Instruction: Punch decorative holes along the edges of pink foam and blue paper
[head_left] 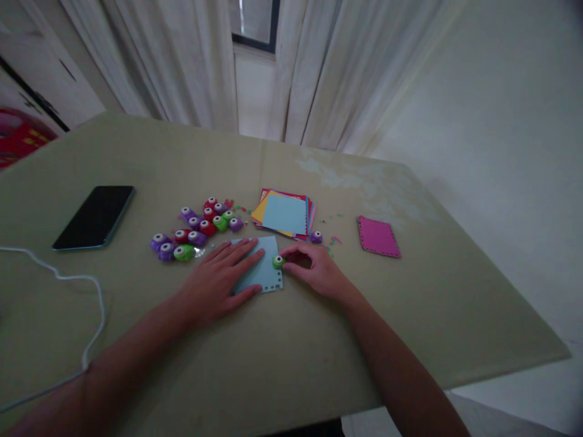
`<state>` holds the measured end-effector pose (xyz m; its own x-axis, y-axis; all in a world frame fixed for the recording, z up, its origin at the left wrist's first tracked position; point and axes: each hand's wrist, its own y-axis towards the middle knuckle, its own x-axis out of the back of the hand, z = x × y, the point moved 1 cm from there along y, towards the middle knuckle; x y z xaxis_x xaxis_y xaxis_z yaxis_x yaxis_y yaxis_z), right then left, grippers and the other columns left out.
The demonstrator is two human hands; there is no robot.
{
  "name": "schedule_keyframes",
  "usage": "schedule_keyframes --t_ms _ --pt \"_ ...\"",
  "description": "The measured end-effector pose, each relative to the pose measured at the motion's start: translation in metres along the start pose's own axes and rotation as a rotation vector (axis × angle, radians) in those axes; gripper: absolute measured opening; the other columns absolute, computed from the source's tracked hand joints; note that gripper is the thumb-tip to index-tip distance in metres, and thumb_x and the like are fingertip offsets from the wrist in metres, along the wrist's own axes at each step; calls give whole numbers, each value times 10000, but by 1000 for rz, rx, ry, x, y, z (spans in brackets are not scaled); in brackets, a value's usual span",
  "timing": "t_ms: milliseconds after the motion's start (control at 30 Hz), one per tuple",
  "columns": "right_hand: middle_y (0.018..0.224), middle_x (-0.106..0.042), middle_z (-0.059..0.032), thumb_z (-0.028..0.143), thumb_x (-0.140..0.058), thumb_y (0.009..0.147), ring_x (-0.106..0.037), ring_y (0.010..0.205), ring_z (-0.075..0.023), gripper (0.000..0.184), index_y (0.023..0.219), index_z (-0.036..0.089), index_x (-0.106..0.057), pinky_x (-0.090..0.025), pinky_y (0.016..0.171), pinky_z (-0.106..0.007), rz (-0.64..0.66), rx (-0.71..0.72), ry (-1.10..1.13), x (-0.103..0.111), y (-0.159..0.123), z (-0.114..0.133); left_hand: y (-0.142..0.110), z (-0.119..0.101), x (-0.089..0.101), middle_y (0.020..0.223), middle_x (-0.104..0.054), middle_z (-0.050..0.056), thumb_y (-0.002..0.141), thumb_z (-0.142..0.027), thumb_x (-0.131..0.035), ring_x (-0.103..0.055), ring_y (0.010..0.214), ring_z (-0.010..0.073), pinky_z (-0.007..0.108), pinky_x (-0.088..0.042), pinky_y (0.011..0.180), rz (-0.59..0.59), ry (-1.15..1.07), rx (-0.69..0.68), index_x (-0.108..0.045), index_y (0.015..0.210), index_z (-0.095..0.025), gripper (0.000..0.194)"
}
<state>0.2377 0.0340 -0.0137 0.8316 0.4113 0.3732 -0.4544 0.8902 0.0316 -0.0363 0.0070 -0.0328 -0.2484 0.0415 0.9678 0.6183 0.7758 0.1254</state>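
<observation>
A light blue paper square (266, 276) lies on the table, with small holes punched along its near edge. My left hand (218, 280) rests flat on it, fingers stretched out and holding it down. My right hand (314, 270) is closed around a small green paper punch (278, 261) set on the sheet's right edge. A purple punch (316, 237) sits just beyond my right hand.
A cluster of several purple, red and green punches (195, 229) lies left of a stack of coloured paper (285, 213). A pink punched sheet (379, 237) is at the right. A black phone (95, 216) and a white cable (86, 291) are on the left.
</observation>
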Motion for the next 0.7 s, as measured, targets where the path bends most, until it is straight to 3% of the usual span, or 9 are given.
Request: schedule_keyframes --t_ms 700 --pt "1069 -782 -55 283 -764 961 -723 948 -200 176 1122 215 -761 -577 903 -357 -16 -7 -27 -1 1 1 1 -1 2 1766 -352 84 1074 -644 -466 -404 1594 333 553 -289 1319 14 -43 15 -407 1687 -268 722"
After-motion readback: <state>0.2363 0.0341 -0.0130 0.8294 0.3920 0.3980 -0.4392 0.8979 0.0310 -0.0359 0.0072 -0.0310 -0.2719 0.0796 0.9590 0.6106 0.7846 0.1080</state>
